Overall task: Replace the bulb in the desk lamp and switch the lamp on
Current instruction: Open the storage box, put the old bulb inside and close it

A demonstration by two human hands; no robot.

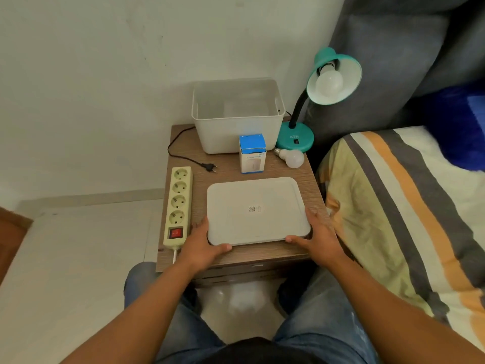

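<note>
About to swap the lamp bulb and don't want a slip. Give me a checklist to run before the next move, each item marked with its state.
1. Plug out of the strip: ok, lying on the table.
2. Spare bulb within reach: ok, beside the lamp base.
3. Old bulb removed: not ok, it sits in the shade.
4. Hands free: not ok, left hand and right hand grip the lid.
5. Strip switch off: cannot tell.

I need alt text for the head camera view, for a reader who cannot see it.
Both hands, left hand and right hand, hold the near corners of a white lid lying on a small wooden table. Behind it stand an open white bin, a teal desk lamp with a bulb fitted, a spare bulb and an unplugged plug.
</note>
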